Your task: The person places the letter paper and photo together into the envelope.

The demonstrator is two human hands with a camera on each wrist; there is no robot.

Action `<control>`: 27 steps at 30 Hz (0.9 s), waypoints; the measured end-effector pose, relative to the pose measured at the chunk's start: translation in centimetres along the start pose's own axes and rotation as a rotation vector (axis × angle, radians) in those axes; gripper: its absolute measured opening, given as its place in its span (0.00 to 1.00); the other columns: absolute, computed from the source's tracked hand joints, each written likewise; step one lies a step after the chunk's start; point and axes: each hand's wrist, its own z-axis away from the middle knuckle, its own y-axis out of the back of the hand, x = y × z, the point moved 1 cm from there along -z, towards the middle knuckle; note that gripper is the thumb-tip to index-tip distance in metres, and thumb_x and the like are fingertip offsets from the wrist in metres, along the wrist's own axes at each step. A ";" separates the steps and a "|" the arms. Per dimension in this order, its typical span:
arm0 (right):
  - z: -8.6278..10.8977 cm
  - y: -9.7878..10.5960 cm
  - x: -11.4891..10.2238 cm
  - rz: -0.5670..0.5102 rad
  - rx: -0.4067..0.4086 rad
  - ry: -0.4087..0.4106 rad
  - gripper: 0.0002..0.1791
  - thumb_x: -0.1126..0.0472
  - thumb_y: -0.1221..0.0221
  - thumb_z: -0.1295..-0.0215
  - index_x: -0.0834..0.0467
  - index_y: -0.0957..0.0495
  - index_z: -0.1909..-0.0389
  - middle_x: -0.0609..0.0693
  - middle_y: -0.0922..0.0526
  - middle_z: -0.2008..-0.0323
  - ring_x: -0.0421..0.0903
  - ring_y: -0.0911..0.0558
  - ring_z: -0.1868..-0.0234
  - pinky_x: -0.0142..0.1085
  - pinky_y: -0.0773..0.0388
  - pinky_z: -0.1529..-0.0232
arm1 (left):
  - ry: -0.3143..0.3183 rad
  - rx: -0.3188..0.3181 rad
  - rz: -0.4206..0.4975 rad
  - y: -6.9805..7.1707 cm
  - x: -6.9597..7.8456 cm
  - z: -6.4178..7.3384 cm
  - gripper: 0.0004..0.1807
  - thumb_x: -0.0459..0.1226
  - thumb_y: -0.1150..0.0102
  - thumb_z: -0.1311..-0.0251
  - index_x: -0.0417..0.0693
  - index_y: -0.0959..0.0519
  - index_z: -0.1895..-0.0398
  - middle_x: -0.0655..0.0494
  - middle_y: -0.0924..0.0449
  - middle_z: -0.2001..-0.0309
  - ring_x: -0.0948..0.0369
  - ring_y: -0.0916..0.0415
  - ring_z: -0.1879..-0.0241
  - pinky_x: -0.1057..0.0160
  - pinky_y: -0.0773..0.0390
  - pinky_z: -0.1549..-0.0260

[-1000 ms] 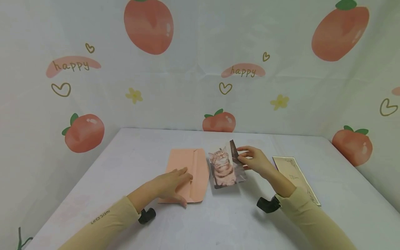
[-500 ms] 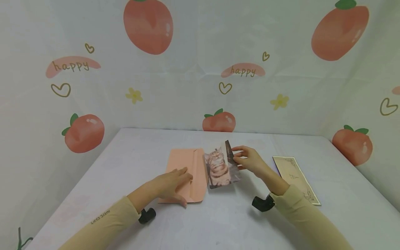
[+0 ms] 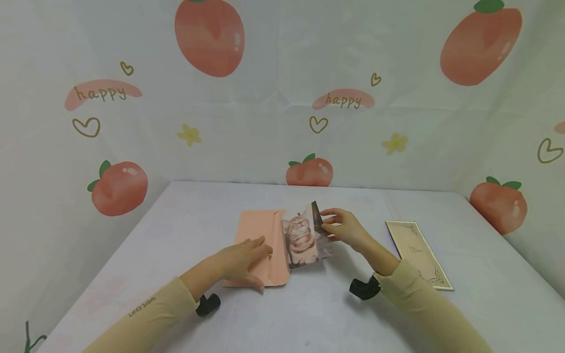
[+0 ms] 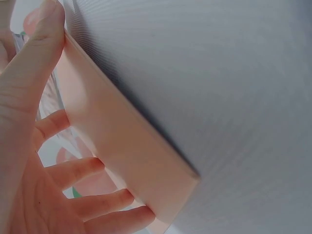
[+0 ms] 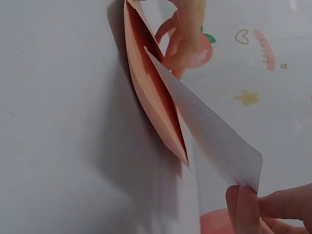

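A pink envelope [image 3: 256, 225] lies on the table with its flap to the right. My left hand [image 3: 240, 260] rests on it, fingers spread; in the left wrist view the fingertips touch the envelope [image 4: 122, 131] and the thumb lies by its edge. With my right hand [image 3: 346, 228] I pinch the right edge of a cat photo card [image 3: 301, 240], held tilted over the flap. In the right wrist view the envelope's mouth [image 5: 156, 83] gapes, and a corner of the card [image 5: 214, 131], pale side showing, reaches to it. Whether that corner is inside is hard to tell.
A beige card with a dark ornamental print [image 3: 419, 255] lies on the white table [image 3: 309, 318] to the right, beside my right forearm. A printed white cloth [image 3: 265, 98] hangs behind the table. Black wrist cameras are strapped beneath both cuffs.
My right hand has moved left with the cat photo card, from beside the envelope to over its flap. The left hand and the envelope have stayed put.
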 end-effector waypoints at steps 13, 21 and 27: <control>-0.5 -1.4 0.2 -0.021 -0.011 -0.001 0.22 0.69 0.46 0.36 0.69 0.33 0.42 0.69 0.22 0.54 0.38 0.22 0.70 0.37 0.16 0.67 | 0.001 0.001 0.001 0.1 0.2 0.1 0.43 0.63 0.36 0.60 0.57 0.37 0.41 0.36 0.47 0.30 0.33 0.44 0.34 0.38 0.35 0.40; -0.7 -2.2 0.2 -0.039 -0.023 0.005 0.21 0.69 0.47 0.36 0.69 0.33 0.42 0.69 0.22 0.54 0.38 0.22 0.70 0.37 0.16 0.67 | -0.003 0.003 -0.010 0.1 0.2 0.1 0.45 0.63 0.36 0.60 0.56 0.37 0.39 0.37 0.47 0.29 0.33 0.44 0.34 0.38 0.34 0.41; -1.1 -2.7 0.4 -0.041 -0.015 -0.014 0.21 0.69 0.46 0.36 0.68 0.33 0.42 0.68 0.22 0.54 0.39 0.21 0.69 0.37 0.16 0.67 | -0.005 0.004 -0.006 0.1 0.2 0.1 0.45 0.63 0.35 0.60 0.55 0.37 0.38 0.37 0.48 0.29 0.33 0.44 0.34 0.38 0.34 0.41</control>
